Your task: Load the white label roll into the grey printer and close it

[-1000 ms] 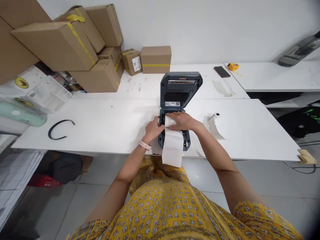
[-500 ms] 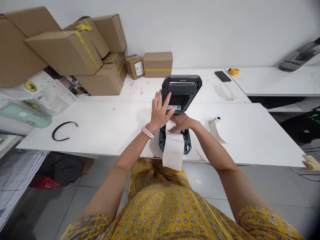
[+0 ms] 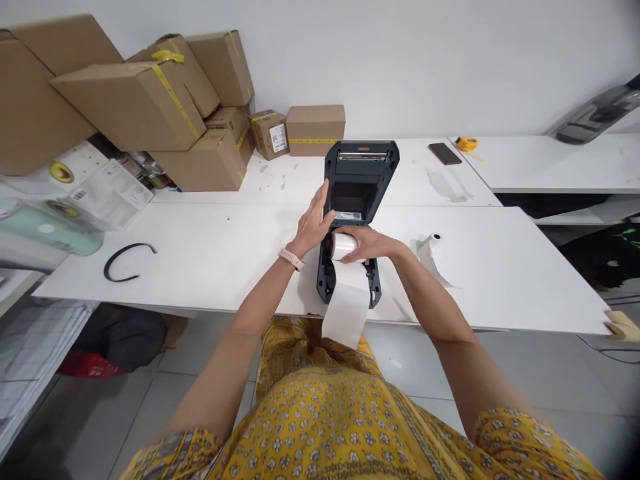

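Paper roll [image 3: 343, 247] now higher, strip [image 3: 346, 307] askew

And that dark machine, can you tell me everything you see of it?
The dark machine is blue-grey, looks plastic and has cut corners. Its lid stands open, showing a shiny bar, a dark hollow and a white label. The base sits at the front edge of the white table. Over it, the right hand holds a white roll, with paper hanging past that edge. The left hand is at the lid's left edge; contact is unclear.
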Tool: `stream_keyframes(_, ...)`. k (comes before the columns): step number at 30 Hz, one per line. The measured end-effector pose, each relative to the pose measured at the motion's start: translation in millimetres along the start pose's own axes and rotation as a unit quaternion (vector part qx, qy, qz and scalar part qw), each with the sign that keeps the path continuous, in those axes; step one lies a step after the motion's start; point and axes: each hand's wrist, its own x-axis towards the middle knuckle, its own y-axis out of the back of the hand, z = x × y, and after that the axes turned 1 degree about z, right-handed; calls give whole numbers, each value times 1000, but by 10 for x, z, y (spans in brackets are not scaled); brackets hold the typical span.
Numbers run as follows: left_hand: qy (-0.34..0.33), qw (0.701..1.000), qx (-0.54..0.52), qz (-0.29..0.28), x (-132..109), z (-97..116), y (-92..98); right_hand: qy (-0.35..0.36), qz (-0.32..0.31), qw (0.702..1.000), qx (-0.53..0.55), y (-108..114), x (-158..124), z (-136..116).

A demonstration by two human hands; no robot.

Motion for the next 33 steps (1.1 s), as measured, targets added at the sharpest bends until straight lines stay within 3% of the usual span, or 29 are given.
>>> stream_keyframes(4, 84, 996, -33, -2, -243, -90, -10, 26, 13, 992, 120, 64, -83, 161)
stream_keyframes(9, 153, 985, -65, -57, -470, -165, -97, 10, -19, 997, 74, 91, -59, 128)
stream_keyframes(13, 161, 982, -40, -87, -508, -122, -78, 6, -42, 998, 40, 108, 11, 33)
stream_keyframes(19, 185, 966, 84, -157, -444, 130, 74, -11, -63, 998, 20, 110, 44, -13)
stream_keyframes(25, 149, 957, 152, -197, -381, 211, 117, -34, -87, 996, -11, 116, 64, -55)
stream_keyframes(33, 138, 947, 187, -222, -368, 230, 122, -1, -75, 995, 70, 155, 36, 54)
